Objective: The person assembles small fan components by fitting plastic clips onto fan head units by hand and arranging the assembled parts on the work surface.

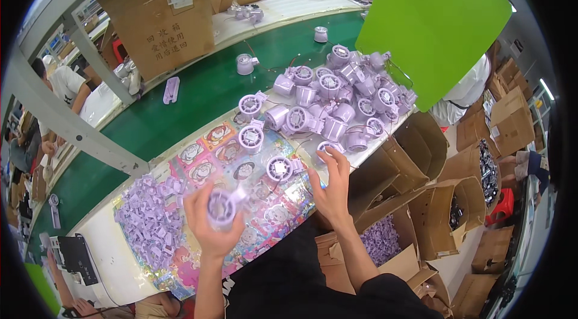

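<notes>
While the right hand is loosely spread, piled lilac units just beyond it, the left hand, gripping a fan unit, should hold it lightly.

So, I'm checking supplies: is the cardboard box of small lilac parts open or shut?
Open: the cardboard box has nothing across its top; small lilac parts show inside.

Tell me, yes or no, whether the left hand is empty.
No, the left hand holds a round purple part between thumb and fingers.
</notes>
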### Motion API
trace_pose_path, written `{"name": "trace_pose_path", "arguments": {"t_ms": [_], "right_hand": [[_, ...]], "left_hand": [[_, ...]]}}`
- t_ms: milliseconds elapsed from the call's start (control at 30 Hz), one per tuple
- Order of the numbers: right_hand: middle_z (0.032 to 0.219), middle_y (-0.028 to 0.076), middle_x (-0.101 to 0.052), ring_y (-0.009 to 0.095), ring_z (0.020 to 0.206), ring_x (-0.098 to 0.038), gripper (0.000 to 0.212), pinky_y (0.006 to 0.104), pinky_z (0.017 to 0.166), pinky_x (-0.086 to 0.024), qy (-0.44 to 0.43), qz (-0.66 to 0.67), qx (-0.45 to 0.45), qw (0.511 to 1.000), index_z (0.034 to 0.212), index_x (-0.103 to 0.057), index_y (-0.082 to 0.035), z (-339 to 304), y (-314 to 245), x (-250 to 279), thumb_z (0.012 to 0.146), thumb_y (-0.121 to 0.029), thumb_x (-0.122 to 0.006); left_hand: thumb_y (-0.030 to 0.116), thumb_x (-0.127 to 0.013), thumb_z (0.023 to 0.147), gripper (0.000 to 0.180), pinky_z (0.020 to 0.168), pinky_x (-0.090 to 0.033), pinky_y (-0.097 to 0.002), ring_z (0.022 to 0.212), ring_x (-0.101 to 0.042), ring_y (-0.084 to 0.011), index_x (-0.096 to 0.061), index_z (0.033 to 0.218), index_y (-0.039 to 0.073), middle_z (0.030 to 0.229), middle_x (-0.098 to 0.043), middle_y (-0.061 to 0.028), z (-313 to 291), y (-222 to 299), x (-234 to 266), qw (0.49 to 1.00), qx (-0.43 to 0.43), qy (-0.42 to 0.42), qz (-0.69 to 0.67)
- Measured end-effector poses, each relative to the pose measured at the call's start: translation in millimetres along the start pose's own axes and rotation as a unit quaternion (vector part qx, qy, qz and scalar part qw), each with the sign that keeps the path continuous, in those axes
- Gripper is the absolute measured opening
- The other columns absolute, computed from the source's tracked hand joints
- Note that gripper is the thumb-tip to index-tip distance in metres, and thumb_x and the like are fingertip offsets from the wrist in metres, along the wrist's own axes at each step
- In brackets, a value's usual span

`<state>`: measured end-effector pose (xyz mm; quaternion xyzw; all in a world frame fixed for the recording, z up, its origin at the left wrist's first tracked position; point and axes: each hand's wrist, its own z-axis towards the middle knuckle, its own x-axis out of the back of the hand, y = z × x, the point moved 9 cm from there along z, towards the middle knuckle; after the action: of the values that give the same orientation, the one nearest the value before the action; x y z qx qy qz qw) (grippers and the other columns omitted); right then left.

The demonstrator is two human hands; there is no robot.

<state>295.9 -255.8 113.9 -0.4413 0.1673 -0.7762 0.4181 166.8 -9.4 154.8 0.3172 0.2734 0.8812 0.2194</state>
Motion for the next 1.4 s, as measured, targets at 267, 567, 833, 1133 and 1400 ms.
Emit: {"name": "trace_pose_path", "arguments": {"t_ms": [267, 567, 833, 1133, 1400], "right_hand": [[0.100, 0.014, -0.062, 0.035, 0.095, -0.058, 0.026, 0.0428, 0.084, -0.047, -0.111, 0.142, 0.097, 0.979, 0.103, -0.063, -0.001, -16.0, -92.3, -61.7, 0.078, 0.000, -0.071], [0.112, 0.016, -0.055, 0.036, 0.105, -0.057, 0.039, 0.0424, 0.088, -0.049, -0.392, 0.176, 0.283, 0.857, 0.118, -0.057, -0.006, -31.0, -183.4, -251.0, 0.083, -0.015, -0.070], [0.119, 0.022, -0.044, 0.043, 0.102, -0.059, 0.064, 0.0466, 0.082, -0.054, -0.417, 0.126, 0.218, 0.873, 0.128, -0.049, -0.008, -58.2, -196.6, -268.1, 0.072, -0.013, -0.078], [0.125, 0.024, -0.044, 0.043, 0.098, -0.060, 0.066, 0.0438, 0.084, -0.053, -0.426, 0.198, 0.243, 0.849, 0.137, -0.046, -0.006, -50.5, -185.3, -241.6, 0.076, -0.010, -0.071], [0.115, 0.012, -0.061, 0.021, 0.107, -0.062, 0.047, 0.0336, 0.095, -0.048, -0.481, 0.451, -0.059, 0.750, 0.127, -0.056, 0.000, -63.8, -140.7, -186.1, 0.084, -0.007, -0.072]], "left_hand": [[0.016, -0.079, 0.061, 0.061, 0.084, -0.047, -0.0419, 0.097, -0.055, -0.0342, -0.063, 0.119, 0.003, 0.107, -0.052, -0.0171, -114.3, -77.4, 49.1, 0.982, 0.140, -0.030, 0.125], [0.022, -0.079, 0.064, 0.062, 0.085, -0.046, -0.0450, 0.099, -0.055, -0.0360, -0.061, 0.120, 0.005, 0.106, -0.056, -0.0172, -110.7, -74.8, 45.0, 0.986, 0.118, -0.022, 0.115], [0.020, -0.081, 0.062, 0.063, 0.086, -0.046, -0.0443, 0.099, -0.056, -0.0359, -0.060, 0.120, 0.006, 0.106, -0.056, -0.0160, -114.3, -76.6, 44.7, 0.984, 0.115, -0.027, 0.134], [0.025, -0.081, 0.063, 0.062, 0.084, -0.045, -0.0449, 0.096, -0.056, -0.0345, -0.062, 0.119, 0.007, 0.105, -0.055, -0.0143, -112.1, -77.7, 47.8, 0.985, 0.109, -0.010, 0.131], [0.025, -0.081, 0.063, 0.062, 0.085, -0.045, -0.0450, 0.098, -0.056, -0.0347, -0.061, 0.119, 0.007, 0.106, -0.057, -0.0140, -109.8, -78.9, 47.4, 0.986, 0.114, -0.014, 0.119]]}}
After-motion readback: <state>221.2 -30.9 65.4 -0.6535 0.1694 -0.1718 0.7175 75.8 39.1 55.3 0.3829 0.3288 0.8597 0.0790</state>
